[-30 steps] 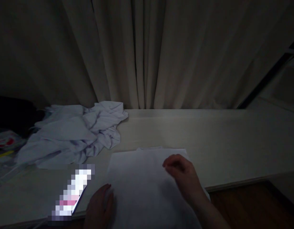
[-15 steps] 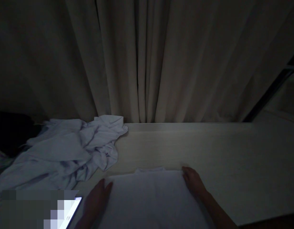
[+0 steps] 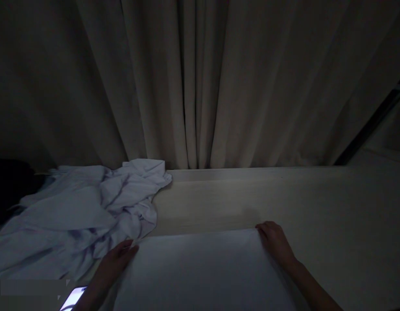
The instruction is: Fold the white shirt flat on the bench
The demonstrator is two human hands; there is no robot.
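A white garment [image 3: 200, 272] stretches between my two hands, its far edge drawn nearly straight and its surface smooth. The near part runs out of the bottom of the view. My left hand [image 3: 117, 257] pinches the far left corner, thumb and fingers together. At the far right corner, my right hand [image 3: 274, 239] has its fingers closed on the edge. Both hands are low over the pale tabletop [image 3: 219, 203]. Dim light hides the finer details of the cloth.
Crumpled white cloth [image 3: 79, 211] lies heaped at the left, close to my left hand. A phone [image 3: 73, 298] with a lit screen is beside my left forearm. Behind the table hang beige curtains [image 3: 251, 86]. A dark object [image 3: 11, 185] sits at the far left.
My hands have moved farther apart, the left one outward to the left. The garment's far edge is now straight, where a collar-like bump showed before. The view has shifted slightly.
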